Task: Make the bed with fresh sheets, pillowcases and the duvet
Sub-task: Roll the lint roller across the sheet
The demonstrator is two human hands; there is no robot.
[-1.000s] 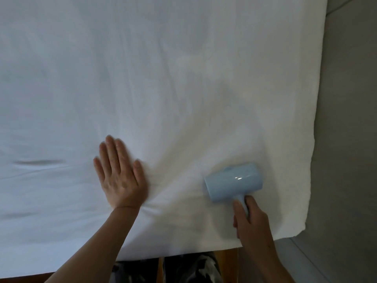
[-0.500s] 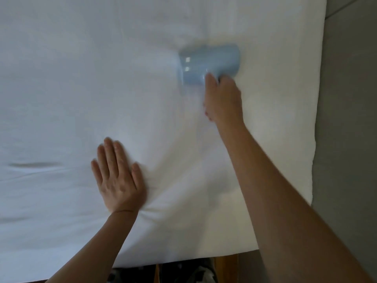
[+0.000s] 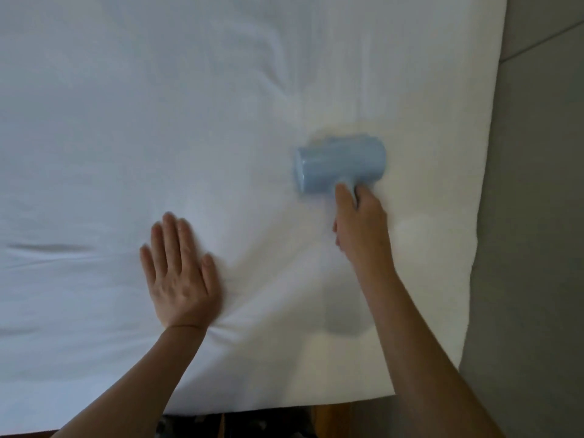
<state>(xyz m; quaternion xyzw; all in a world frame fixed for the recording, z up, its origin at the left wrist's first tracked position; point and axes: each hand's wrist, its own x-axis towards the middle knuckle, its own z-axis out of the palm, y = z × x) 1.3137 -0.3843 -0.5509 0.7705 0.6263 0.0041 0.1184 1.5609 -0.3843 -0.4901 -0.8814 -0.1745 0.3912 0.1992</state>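
A white sheet (image 3: 158,105) covers the bed and fills most of the view, with soft wrinkles near the middle. My left hand (image 3: 178,273) lies flat on the sheet with straight fingers, and creases fan out from its wrist. My right hand (image 3: 360,226) grips the handle of a pale blue lint roller (image 3: 339,167), whose drum lies on the sheet to the right of centre. The roller looks motion-blurred.
The bed's right edge (image 3: 480,216) runs down the frame, with grey floor (image 3: 537,248) beyond it. The near edge of the sheet hangs over a brown wooden bed frame (image 3: 328,415) at the bottom. A dark fold (image 3: 47,247) marks the sheet at the left.
The right hand pushed the roller far up the sheet, then pulled it back toward me to mid-bed. The left hand stayed pressed flat in place.
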